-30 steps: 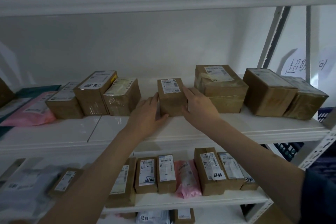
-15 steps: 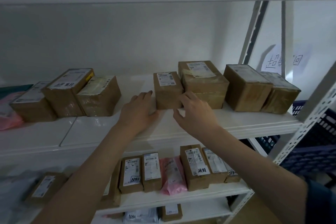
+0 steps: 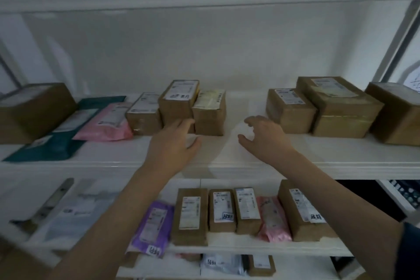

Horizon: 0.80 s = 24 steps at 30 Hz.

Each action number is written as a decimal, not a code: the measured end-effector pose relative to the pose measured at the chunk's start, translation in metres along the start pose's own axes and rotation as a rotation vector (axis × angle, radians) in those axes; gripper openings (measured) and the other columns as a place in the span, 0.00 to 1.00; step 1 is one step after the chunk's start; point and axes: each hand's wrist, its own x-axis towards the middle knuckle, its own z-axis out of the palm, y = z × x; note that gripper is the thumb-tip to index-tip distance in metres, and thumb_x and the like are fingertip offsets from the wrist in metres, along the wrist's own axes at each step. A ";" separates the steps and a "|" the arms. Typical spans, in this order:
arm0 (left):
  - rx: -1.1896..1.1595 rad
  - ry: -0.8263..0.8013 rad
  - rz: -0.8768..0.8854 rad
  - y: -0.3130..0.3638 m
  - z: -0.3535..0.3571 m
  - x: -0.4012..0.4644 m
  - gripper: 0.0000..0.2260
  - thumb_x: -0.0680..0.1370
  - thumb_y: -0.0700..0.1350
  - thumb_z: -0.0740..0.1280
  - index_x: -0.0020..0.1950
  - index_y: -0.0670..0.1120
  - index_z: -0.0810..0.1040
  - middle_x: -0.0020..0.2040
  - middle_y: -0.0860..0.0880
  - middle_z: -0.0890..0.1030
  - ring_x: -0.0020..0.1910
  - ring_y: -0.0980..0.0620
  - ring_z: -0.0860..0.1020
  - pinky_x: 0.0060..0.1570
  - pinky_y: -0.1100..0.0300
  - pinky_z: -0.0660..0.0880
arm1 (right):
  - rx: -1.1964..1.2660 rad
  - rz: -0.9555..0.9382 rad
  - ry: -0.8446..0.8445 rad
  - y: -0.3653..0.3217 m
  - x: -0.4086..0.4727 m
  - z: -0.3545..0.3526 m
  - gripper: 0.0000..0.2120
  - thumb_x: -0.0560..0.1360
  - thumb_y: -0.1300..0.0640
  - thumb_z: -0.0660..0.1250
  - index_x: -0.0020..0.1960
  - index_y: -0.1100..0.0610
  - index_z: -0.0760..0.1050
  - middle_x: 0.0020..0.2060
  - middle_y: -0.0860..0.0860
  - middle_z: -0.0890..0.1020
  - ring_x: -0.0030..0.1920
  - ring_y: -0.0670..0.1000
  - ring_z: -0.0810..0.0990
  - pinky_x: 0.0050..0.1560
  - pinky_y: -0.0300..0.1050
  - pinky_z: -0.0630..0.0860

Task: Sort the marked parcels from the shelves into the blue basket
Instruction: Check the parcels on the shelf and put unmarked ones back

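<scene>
A tall cardboard box with handwritten marks on its label [image 3: 178,100] stands on the upper white shelf [image 3: 227,161], between two other boxes. My left hand [image 3: 173,143] hovers open just in front of its lower face, fingertips almost at it. My right hand [image 3: 264,135] hangs open over the bare gap in the shelf, fingers loosely curled, holding nothing. The small box [image 3: 289,110] stands to its right. On the lower shelf, marked parcels include a box [image 3: 222,209], a bigger box [image 3: 303,209] and a purple bag [image 3: 152,228]. A corner of the blue basket [image 3: 403,193] shows at right.
Pink [image 3: 106,121] and teal [image 3: 48,145] mailer bags and a large box [image 3: 29,111] lie at the upper shelf's left. Bigger boxes [image 3: 338,107] crowd its right end. A metal upright [image 3: 400,41] rises at right. More bags lie on the bottom shelf.
Both hands have let go of the small box and moved left. The view has swung left, so the marked tall box now lies in front of my left hand.
</scene>
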 end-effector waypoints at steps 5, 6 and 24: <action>0.017 -0.109 -0.002 -0.028 0.003 0.005 0.23 0.80 0.58 0.64 0.72 0.49 0.72 0.63 0.48 0.78 0.60 0.46 0.78 0.52 0.52 0.76 | 0.022 0.054 -0.016 -0.021 0.016 0.015 0.26 0.76 0.42 0.66 0.70 0.54 0.71 0.61 0.51 0.79 0.58 0.54 0.80 0.57 0.50 0.77; 0.027 -0.134 -0.004 -0.028 0.006 0.007 0.23 0.80 0.59 0.63 0.72 0.48 0.72 0.63 0.48 0.78 0.60 0.46 0.78 0.51 0.53 0.76 | 0.025 0.055 -0.023 -0.023 0.017 0.016 0.26 0.76 0.41 0.66 0.70 0.53 0.71 0.61 0.51 0.79 0.58 0.54 0.80 0.58 0.51 0.77; -0.036 -0.131 -0.082 0.023 0.056 0.057 0.21 0.78 0.61 0.66 0.65 0.49 0.75 0.58 0.50 0.81 0.54 0.49 0.81 0.42 0.55 0.76 | 0.211 -0.134 -0.216 0.021 0.032 0.003 0.25 0.76 0.47 0.69 0.70 0.54 0.70 0.61 0.52 0.77 0.59 0.52 0.76 0.55 0.43 0.72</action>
